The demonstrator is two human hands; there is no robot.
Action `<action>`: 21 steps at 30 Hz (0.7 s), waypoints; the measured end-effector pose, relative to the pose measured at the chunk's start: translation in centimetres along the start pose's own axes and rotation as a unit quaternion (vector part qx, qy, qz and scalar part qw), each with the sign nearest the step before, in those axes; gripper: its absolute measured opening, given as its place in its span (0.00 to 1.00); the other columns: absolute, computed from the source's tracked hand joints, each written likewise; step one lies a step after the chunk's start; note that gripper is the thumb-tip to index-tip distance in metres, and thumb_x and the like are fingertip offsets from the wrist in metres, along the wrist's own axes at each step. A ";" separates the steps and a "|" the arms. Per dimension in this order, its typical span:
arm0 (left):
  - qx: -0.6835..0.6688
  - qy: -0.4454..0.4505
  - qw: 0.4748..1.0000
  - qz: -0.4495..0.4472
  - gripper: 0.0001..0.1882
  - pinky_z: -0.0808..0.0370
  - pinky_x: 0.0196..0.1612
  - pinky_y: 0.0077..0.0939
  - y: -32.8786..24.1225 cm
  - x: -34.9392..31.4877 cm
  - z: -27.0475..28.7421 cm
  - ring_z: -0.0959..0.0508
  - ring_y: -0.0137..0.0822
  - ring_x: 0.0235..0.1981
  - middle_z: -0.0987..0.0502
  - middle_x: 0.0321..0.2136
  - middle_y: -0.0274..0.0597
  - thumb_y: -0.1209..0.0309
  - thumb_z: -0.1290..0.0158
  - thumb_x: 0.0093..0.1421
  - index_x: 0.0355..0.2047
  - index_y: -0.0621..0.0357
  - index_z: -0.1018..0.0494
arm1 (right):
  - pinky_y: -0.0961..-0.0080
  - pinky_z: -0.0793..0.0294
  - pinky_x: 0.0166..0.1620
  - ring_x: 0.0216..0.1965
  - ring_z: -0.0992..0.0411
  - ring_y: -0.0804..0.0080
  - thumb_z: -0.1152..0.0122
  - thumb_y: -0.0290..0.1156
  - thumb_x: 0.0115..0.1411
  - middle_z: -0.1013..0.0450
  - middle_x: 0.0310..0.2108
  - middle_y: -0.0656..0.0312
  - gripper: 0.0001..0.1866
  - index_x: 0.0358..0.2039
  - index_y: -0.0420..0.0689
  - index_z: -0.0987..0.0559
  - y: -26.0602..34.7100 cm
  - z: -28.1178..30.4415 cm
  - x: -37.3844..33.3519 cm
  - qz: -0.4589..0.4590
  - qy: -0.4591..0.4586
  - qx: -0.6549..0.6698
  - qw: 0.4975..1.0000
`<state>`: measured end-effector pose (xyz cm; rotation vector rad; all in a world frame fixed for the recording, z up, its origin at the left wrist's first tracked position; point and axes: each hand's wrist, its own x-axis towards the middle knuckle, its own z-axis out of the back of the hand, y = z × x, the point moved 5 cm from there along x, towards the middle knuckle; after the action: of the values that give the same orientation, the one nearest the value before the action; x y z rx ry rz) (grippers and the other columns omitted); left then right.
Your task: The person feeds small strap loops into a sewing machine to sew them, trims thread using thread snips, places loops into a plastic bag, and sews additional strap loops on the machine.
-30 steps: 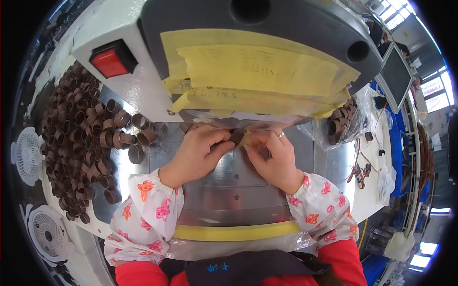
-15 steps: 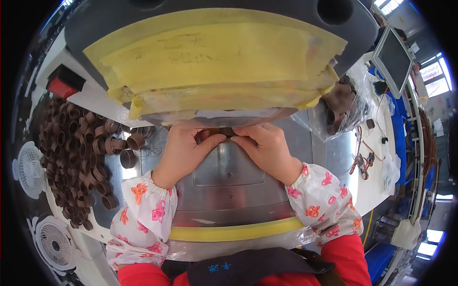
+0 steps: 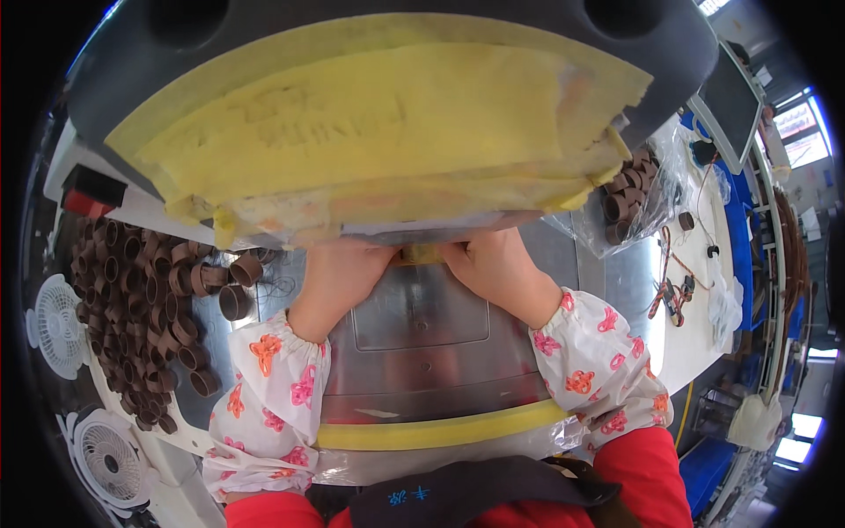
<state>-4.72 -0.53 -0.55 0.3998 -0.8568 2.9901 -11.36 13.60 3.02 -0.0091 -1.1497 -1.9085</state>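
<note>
A big dark machine head (image 3: pixel 519 19), with yellow tape (image 3: pixel 378 114) across its front, overhangs my hands. Below its lower edge, my left hand (image 3: pixel 341 277) and my right hand (image 3: pixel 500 273) face each other, both with fingers curled in. The fingertips are tucked beneath the machine and hidden. In the gap between the hands, a small yellow-brown lit patch (image 3: pixel 422 254) shows; what it belongs to cannot be made out. Both hands rest close over the shiny metal machine bed (image 3: pixel 422 361), which has a rectangular cover plate.
A heap of brown rings (image 3: pixel 150 299) lies on the left of the table, a few loose ones near my left wrist. Two white fans (image 3: pixel 110 462) stand beyond. On the right are a clear bag (image 3: pixel 629 202) of brown rings, cords (image 3: pixel 673 299) and a screen (image 3: pixel 729 106).
My hands have turned, and their thumbs and fingertips, pinched together in sight before, are now largely hidden under the machine head. My view has shifted slightly.
</note>
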 end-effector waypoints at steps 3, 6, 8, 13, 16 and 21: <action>0.168 -0.023 0.982 -0.089 0.08 0.28 0.32 0.32 -1.0 0.0 0.1 0.24 0.37 0.30 0.23 0.25 0.34 0.67 0.48 0.47 0.28 0.48 0.22 | 0.63 0.31 0.29 0.27 0.32 0.50 0.46 0.17 0.46 0.33 0.27 0.50 0.06 0.27 0.37 0.27 0.3 0.3 0.2 0.016 -0.004 -0.010 1.000; 0.163 -0.042 0.979 -0.115 0.12 0.28 0.33 0.28 -1.3 0.3 0.5 0.23 0.37 0.31 0.22 0.29 0.34 0.69 0.46 0.48 0.35 0.47 0.22 | 0.62 0.30 0.30 0.28 0.32 0.49 0.47 0.16 0.46 0.33 0.28 0.49 0.09 0.30 0.38 0.27 0.7 0.3 0.3 0.023 -0.006 -0.014 1.000; 0.073 -0.061 0.993 -0.069 0.09 0.30 0.35 0.35 -1.1 0.5 0.5 0.25 0.41 0.33 0.24 0.29 0.37 0.70 0.47 0.46 0.30 0.51 0.23 | 0.62 0.30 0.30 0.28 0.32 0.49 0.47 0.16 0.46 0.33 0.29 0.49 0.10 0.32 0.38 0.27 0.4 0.4 0.2 0.011 -0.004 -0.019 1.000; 0.023 -0.067 0.996 -0.047 0.09 0.31 0.37 0.38 -0.6 0.5 0.4 0.26 0.46 0.35 0.24 0.32 0.42 0.71 0.46 0.47 0.31 0.54 0.24 | 0.62 0.30 0.31 0.28 0.32 0.48 0.48 0.16 0.46 0.33 0.30 0.50 0.12 0.34 0.38 0.27 0.4 0.3 0.2 -0.005 0.009 -0.020 1.000; -0.018 -0.075 0.997 -0.017 0.09 0.31 0.37 0.38 -0.5 0.7 0.5 0.26 0.47 0.34 0.24 0.32 0.43 0.71 0.46 0.47 0.31 0.54 0.24 | 0.62 0.30 0.30 0.28 0.31 0.50 0.46 0.18 0.46 0.32 0.29 0.51 0.09 0.31 0.39 0.26 0.8 0.5 0.3 0.003 -0.004 -0.029 1.000; -0.054 -0.080 0.995 -0.005 0.08 0.30 0.34 0.38 -0.5 1.0 0.6 0.25 0.46 0.32 0.24 0.30 0.43 0.69 0.46 0.47 0.29 0.54 0.23 | 0.62 0.34 0.29 0.26 0.32 0.55 0.44 0.23 0.45 0.31 0.25 0.55 0.03 0.23 0.41 0.26 0.1 0.4 0.1 -0.001 0.011 -0.151 0.988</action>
<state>-5.52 -0.42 0.44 0.6444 -1.0207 2.9169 -11.56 13.82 3.36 -0.1530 -0.8357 -2.0623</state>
